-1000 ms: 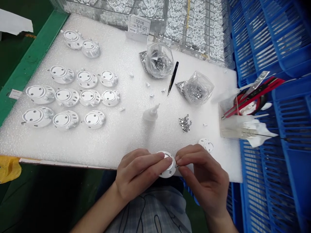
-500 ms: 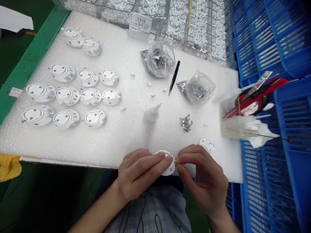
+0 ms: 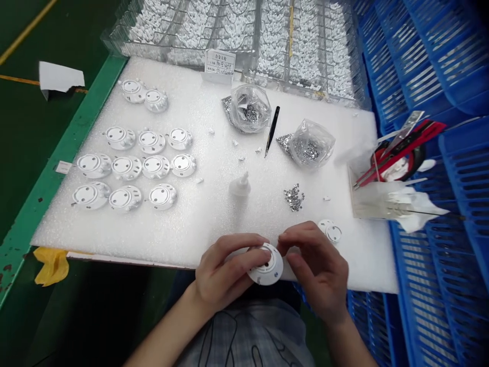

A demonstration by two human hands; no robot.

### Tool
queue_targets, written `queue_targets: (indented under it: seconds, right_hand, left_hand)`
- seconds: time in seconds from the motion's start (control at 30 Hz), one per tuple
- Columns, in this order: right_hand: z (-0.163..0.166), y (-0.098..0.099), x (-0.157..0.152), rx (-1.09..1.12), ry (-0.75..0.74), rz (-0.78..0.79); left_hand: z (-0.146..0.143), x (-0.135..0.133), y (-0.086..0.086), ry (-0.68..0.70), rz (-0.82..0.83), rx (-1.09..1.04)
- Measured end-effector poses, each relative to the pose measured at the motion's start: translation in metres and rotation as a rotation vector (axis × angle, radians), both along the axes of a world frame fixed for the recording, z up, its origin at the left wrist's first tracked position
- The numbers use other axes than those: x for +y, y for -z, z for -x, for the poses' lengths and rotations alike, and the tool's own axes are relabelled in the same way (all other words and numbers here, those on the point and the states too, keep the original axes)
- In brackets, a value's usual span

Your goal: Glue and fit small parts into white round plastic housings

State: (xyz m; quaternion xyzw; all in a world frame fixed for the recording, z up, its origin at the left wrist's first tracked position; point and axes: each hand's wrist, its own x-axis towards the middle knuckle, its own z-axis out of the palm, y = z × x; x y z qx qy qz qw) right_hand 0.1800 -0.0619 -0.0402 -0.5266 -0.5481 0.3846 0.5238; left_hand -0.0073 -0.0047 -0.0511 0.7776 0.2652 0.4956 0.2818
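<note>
My left hand [image 3: 229, 265] grips a round white plastic disc [image 3: 273, 275] near the front edge of the foam sheet. The disc is tilted, with a raised inner ring, small dark holes and little silver pieces on its face; my fingers cover its left side. Just right of the disc is my right hand [image 3: 317, 270], thumb and forefinger apart and curled, nothing visible between them. Beyond the hands stands a small white squeeze bottle [image 3: 240, 186]. A little heap of silver pieces [image 3: 294, 198] lies to its right. Another white disc [image 3: 329, 231] rests behind my right hand.
Several assembled white discs [image 3: 126, 167] sit in rows on the left of the foam sheet [image 3: 153, 234]. Black tweezers [image 3: 272, 131] lie between two bags of silver bits [image 3: 250, 112]. Clear trays of white parts [image 3: 305, 51] line the back. A tool holder [image 3: 367, 201] and blue crates [image 3: 431, 168] stand right.
My right fingers have come off the disc's right edge and parted. The left hand has turned and tilted the disc. The whole view has shifted, showing more of the trays.
</note>
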Motion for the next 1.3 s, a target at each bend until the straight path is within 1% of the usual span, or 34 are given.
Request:
queue_targets:
  seconds: [0.13,0.4,0.6,0.97,1.13,1.3]
  right_hand:
    - [0.001,0.002,0.002,0.022,0.031,-0.021]
    - [0.001,0.0,0.001,-0.03,0.026,-0.074]
    - [0.004,0.001,0.002,-0.118,0.015,-0.105]
    - [0.007,-0.002,0.007,-0.147,0.055,-0.122]
    - [0.007,-0.001,0.007,-0.112,0.027,-0.124]
    - [0.007,0.001,0.006,-0.122,-0.019,-0.118]
  left_hand:
    - [-0.001,-0.001,-0.001,0.012,0.034,0.012]
    - [-0.003,0.0,-0.001,0.009,0.005,0.018]
    - [-0.005,-0.001,-0.002,-0.043,-0.004,0.09]
    - [-0.011,-0.001,-0.004,-0.094,-0.023,0.128]
    - [-0.013,-0.001,-0.003,-0.09,0.047,0.06]
    - [-0.016,-0.002,0.005,-0.085,0.065,-0.063]
